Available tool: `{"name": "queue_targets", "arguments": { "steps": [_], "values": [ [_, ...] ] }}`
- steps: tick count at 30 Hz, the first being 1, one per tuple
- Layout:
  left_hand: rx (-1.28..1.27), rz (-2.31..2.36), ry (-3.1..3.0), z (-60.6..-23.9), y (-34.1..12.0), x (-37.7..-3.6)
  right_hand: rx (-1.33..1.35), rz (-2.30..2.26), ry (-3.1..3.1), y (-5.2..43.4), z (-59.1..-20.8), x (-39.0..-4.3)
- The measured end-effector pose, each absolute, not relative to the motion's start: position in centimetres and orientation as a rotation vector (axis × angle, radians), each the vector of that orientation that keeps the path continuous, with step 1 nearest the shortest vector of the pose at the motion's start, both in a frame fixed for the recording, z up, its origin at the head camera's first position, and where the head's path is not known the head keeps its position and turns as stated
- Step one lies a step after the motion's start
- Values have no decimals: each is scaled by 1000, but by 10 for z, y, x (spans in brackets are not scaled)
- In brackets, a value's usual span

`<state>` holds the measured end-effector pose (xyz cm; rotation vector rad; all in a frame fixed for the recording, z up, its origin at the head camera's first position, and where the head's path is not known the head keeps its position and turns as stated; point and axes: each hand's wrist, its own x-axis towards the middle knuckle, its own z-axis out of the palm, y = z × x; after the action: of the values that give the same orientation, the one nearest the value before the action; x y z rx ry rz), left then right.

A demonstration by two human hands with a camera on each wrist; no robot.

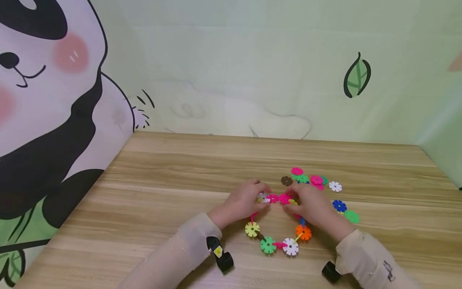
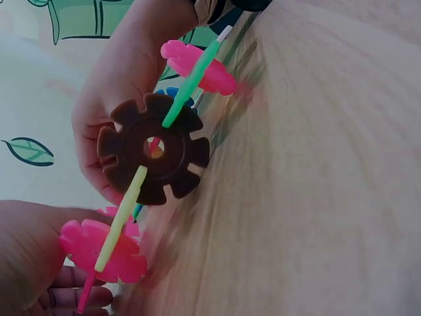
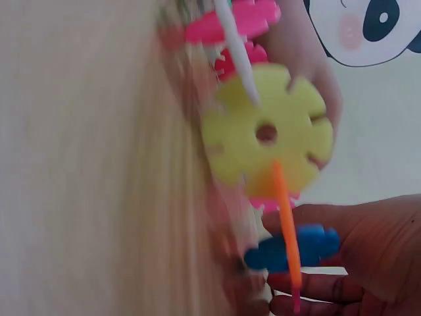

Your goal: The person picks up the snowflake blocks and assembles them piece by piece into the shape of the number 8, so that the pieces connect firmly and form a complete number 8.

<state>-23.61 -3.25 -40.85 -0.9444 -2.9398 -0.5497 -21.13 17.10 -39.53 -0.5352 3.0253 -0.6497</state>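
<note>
A ring of interlocked plastic snowflake discs [image 1: 278, 224] lies on the wooden table [image 1: 162, 192]; it includes yellow [image 1: 252, 229], green [image 1: 268, 245], white [image 1: 290, 247] and orange [image 1: 303, 232] discs. My left hand [image 1: 260, 196] pinches the ring's far side at a pink disc [image 1: 273, 198]. My right hand [image 1: 290, 203] pinches the adjoining pink disc [image 1: 284, 198]. In the left wrist view a brown disc [image 2: 154, 148] stands edge-joined between thin discs, and my left hand [image 2: 39, 263] grips a pink disc [image 2: 102, 250]. The right wrist view shows a yellow disc [image 3: 266, 135] and my right hand [image 3: 329, 270] on a blue disc [image 3: 296, 247].
Loose discs lie just beyond and right of the hands: brown [image 1: 286, 180], pink [image 1: 297, 171], white [image 1: 335, 186], blue [image 1: 339, 205], green [image 1: 351, 216]. A panda-print wall [image 1: 43, 120] borders the table on the left and a pale green wall [image 1: 288, 80] stands behind.
</note>
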Motion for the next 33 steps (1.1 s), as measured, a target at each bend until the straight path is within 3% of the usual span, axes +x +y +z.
{"name": "queue_targets", "arguments": {
  "steps": [33],
  "values": [
    [-1050, -599, -2728, -414, -31, -236, -637, -768, 2977, 172, -400, -214]
  ]
}}
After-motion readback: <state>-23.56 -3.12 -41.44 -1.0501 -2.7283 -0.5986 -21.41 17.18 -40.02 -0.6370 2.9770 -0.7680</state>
